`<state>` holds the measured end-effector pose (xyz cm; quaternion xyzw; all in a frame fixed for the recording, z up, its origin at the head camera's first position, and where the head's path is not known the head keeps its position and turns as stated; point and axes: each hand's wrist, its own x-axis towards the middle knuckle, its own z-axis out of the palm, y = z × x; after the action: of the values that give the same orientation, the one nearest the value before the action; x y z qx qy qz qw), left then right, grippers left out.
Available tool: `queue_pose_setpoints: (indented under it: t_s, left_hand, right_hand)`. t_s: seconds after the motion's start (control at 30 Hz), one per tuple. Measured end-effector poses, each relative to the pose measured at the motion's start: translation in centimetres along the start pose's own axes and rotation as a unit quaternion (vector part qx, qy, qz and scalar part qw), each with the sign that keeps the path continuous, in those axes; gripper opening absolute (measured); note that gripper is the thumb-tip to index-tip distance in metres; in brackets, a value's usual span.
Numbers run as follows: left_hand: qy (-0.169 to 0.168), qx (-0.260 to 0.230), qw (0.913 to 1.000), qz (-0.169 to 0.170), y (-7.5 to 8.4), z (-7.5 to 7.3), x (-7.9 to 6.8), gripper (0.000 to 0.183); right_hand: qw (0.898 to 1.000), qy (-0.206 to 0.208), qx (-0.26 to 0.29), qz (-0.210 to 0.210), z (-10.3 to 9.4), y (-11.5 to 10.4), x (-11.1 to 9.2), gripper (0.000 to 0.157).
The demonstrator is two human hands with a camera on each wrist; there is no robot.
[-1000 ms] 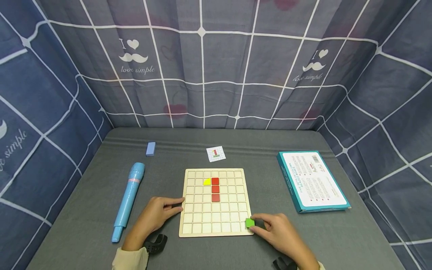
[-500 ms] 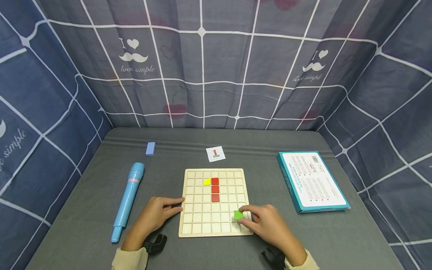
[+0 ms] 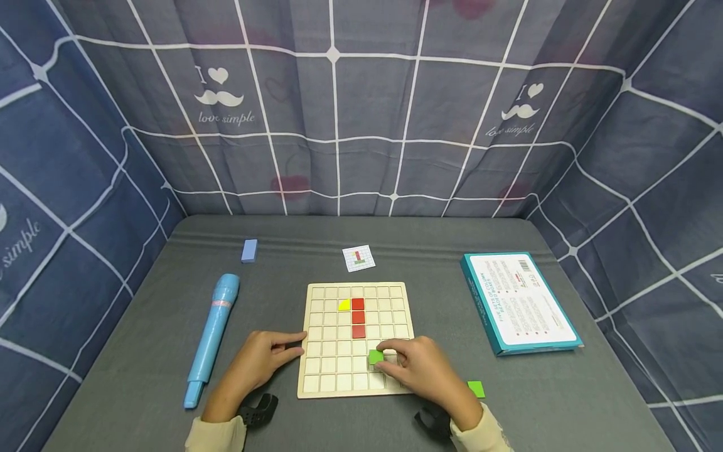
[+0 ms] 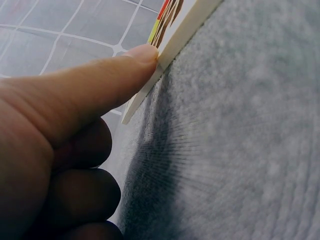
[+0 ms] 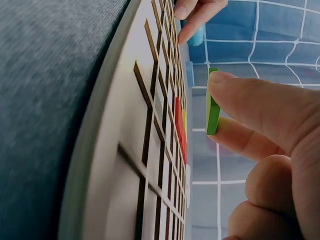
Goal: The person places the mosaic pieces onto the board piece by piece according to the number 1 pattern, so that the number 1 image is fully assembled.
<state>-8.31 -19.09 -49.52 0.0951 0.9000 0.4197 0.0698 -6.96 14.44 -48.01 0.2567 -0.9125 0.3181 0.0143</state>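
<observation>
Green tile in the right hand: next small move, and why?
Probably carry the green tile slightly left, just below the red tiles: the right hand holds it above the board, right of that column, and the card seems to show green beneath red.

Kind of place: a nook screened off for tabletop activity; whether in a home, lab or office, cannot tell.
Screening: blue-grey fabric curtains with white grid lines (image 3: 373,166), hung at 9, 12 and 3 o'clock, printed "love simple".
Surface: flat table topped in grey cloth (image 3: 429,257).
On top: pale squarish gridded board (image 3: 344,348); at its 3 o'clock, a rectangular teal-and-white box (image 3: 522,301).
</observation>
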Motion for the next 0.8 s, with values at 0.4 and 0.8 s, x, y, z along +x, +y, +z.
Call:
queue_pose_setpoints:
  t_s: [0.4,0.8]
  left_hand:
    - [-0.006,0.008,0.9997,-0.021,0.1,0.0,-0.1,0.032]
    - [-0.001,0.013,0.9999,-0.008,0.0,-0.1,0.0,0.032]
  right_hand:
    - [0.999,0.004,-0.023,-0.028,1.5,-0.6,1.3,0.022]
    - [0.999,0.000,0.010,-0.047,3.0,-0.9,2.9,0.019]
